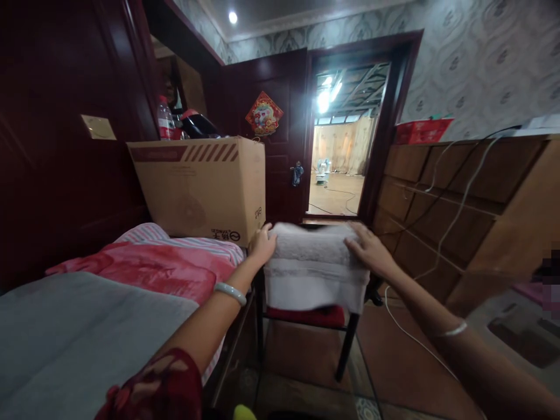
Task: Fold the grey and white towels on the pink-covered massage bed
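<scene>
Sleeve (153, 388): dark red, patterned, on the person's left arm; nearest item, well behind both hands.
Bangle (230, 292): pale green, on the left wrist, just behind the left hand.
Bracelet (455, 330): thin, light, on the right forearm, well behind the right hand.
Left hand (262, 245): fingers curled over the left end of the folded towel; whether they pinch the cloth cannot be told.
Right hand (370, 251): palm down, fingers spread flat on the right top of the towel, pressing, not clenched.
Folded towel (312, 268): grey-white, directly between and under the two hands; long axis runs left to right from one hand to the other; front fold hangs below them. Each hand touches its own end, neither nearer.
Stool (345, 350): black frame, red seat, directly beneath the towel and both hands.
Bed (87, 332): grey cover, left of the left hand; pink blanket (166, 271) on it, beside that wrist.
White cable (402, 326): on the floor, below the right forearm.
Cardboard box (201, 186): on the bed, just left of and beyond the left hand.
Wooden dresser (437, 210): right of and beyond the right hand.
Water bottle (165, 119): behind the box, well beyond the left hand.
Door (266, 146): dark wood, open, red ornament (263, 114) on it, far beyond the towel.
</scene>
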{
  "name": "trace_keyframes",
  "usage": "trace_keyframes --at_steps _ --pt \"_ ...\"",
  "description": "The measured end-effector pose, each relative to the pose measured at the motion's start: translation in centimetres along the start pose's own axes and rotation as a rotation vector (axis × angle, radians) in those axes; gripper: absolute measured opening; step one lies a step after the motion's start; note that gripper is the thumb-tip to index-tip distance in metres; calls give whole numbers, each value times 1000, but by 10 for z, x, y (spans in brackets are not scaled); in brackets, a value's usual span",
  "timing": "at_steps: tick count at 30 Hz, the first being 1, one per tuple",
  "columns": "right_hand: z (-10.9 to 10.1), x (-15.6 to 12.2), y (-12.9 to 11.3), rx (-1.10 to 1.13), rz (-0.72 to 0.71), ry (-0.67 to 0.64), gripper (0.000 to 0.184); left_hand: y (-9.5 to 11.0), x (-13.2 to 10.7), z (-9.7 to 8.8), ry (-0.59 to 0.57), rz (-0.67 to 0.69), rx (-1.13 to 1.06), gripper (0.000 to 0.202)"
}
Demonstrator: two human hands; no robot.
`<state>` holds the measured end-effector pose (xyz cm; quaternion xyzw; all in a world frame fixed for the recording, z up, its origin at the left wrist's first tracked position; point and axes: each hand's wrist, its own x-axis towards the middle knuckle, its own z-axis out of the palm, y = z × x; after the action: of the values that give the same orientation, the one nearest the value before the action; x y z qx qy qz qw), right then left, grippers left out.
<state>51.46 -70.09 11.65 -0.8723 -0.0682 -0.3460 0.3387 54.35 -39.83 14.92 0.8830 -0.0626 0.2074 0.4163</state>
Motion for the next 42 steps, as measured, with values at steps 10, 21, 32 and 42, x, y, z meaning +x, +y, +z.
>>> trace_keyframes --at_steps 10,21,32,42 --pt "6 -16 10 -232 -98 -96 51 -17 1 -6 -148 83 117 38" --pt "6 -31 -6 -478 -416 -154 77 -22 -13 -1 -304 565 358 75" --pt "1 -21 7 -487 -477 -189 78 -21 -16 -4 -345 526 401 82" --pt "1 -30 27 -626 -508 -175 92 -105 -139 -72 -331 323 424 88"
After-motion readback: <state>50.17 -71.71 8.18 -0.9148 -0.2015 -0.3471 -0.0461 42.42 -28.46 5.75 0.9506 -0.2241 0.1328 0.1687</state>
